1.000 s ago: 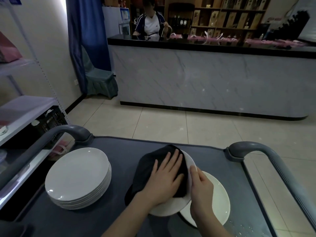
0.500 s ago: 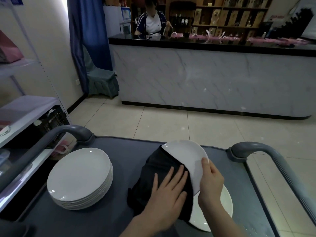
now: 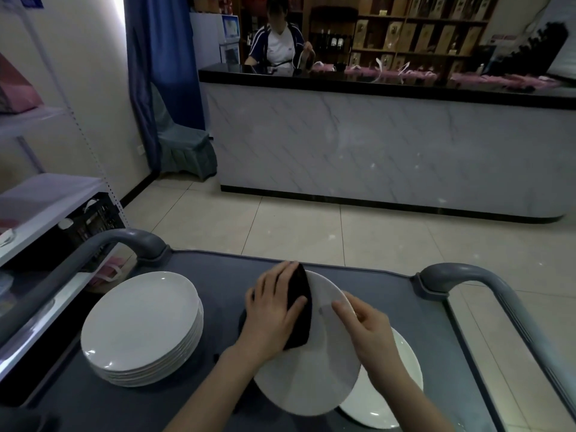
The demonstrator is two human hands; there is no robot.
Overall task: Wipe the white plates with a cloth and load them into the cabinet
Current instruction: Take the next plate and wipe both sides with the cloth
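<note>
You've got a round white plate (image 3: 311, 375) up off the cart, tilted, its smooth glossy face toward you, at the middle of the near edge. A black cloth (image 3: 301, 313) is folded over its left rim. Beneath it, toward the near right corner, a second white plate (image 3: 392, 400) lies flat, partly covered. Over on the left side sits a stack of white plates (image 3: 140, 322), rims neatly aligned, apart from the one you hold.

It all rides on a dark grey cart (image 3: 218, 269), with grey tubular handles (image 3: 461, 275) curving up at the far corners. Past the far edge there's beige tiled floor (image 3: 311, 232), then a marble-fronted counter (image 3: 374, 145) with a black top and a person (image 3: 277, 42) behind it. A blue curtain (image 3: 162, 73) hangs at the left wall, and white metal shelving (image 3: 40, 194) stands beside the cart's left edge.

Your left hand (image 3: 274, 310) clamps the cloth onto the rim, thumb pressing its front, fingers spread behind it. Your right hand (image 3: 367, 332) grips the plate's right rim, fingers curled onto the face.
</note>
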